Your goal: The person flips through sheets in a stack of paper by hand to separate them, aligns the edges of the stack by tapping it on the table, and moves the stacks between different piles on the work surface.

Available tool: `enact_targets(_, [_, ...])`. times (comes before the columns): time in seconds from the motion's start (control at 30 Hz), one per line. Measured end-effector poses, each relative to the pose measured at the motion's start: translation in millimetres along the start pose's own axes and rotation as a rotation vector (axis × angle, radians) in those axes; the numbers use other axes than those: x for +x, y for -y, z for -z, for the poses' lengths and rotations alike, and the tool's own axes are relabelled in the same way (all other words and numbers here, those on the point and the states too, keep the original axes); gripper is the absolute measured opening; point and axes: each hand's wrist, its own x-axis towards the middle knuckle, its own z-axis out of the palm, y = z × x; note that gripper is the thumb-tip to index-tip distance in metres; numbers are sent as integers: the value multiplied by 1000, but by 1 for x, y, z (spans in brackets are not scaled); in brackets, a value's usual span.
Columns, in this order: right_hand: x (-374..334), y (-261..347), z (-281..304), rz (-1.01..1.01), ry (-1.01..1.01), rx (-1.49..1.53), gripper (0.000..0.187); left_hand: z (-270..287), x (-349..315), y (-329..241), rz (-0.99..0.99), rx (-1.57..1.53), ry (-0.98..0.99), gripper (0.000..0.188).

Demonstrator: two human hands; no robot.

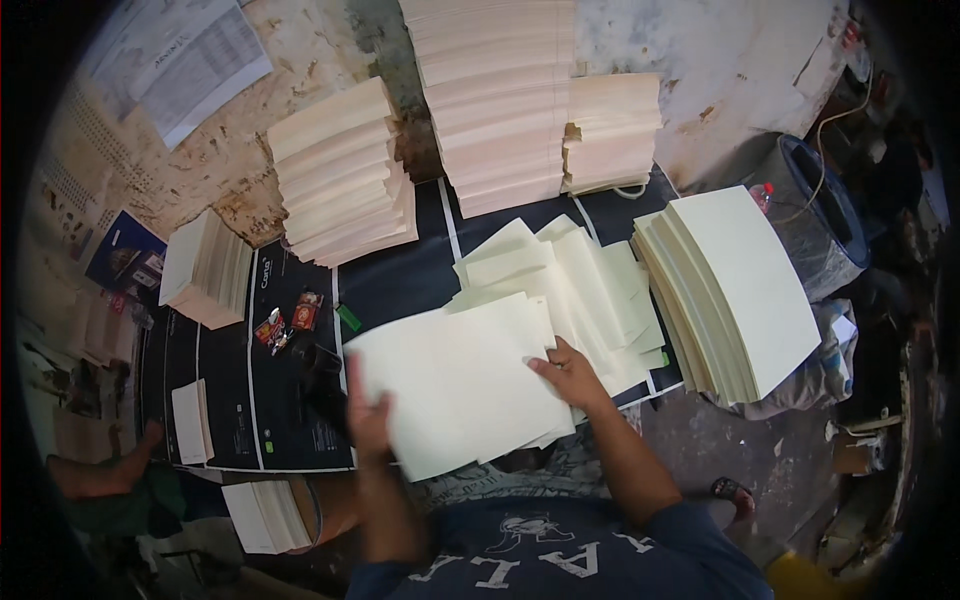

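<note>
Cream-white paper sheets (460, 385) lie in a loose stack in front of me, tilted, with their near corners past the table edge. My right hand (573, 378) grips the right edge of the stack, thumb on top and the other fingers underneath, out of sight. Against the left edge is my left hand (370, 410), smeared by motion, its fingers stretched along the side and the thumb apart. Just behind the stack, a fanned pile of similar sheets (590, 290) spreads over the table.
Tall paper stacks (500, 110) line the wall. A thick cream stack (745, 290) leans at the right edge of the dark, white-lined table (390, 280). Small packets (306, 311) and a green lighter (348, 317) lie to the left. Another person's arm (110, 470) shows at far left.
</note>
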Motion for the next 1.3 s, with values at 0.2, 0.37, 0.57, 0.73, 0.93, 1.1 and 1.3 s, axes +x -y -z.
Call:
enact_targets(0.2, [-1, -11, -10, 265, -252, -62, 29, 9, -5, -59, -59, 24, 36, 85])
enact_targets(0.37, [1, 4, -2, 147, 115, -91, 37, -58, 0, 7, 115, 81, 113, 88])
enact_targets(0.57, [-2, 13, -2, -60, 7, 64, 34, -8, -2, -13, -52, -27, -67, 69])
enact_targets(0.73, [-2, 10, 2, 29, 31, 106, 32, 24, -3, -25, 218, 144, -36, 49])
enact_targets(0.93, [1, 8, -2, 10, 40, 10, 32, -48, -4, 35, 321, -204, 136, 30])
enact_targets(1.1, [2, 2, -1, -9, 18, 19, 34, -60, 9, 22, 507, -27, 142, 30])
enact_targets(1.3, [1, 9, -2, -39, 18, 102, 36, -79, 2, 15, 474, 93, 32, 21])
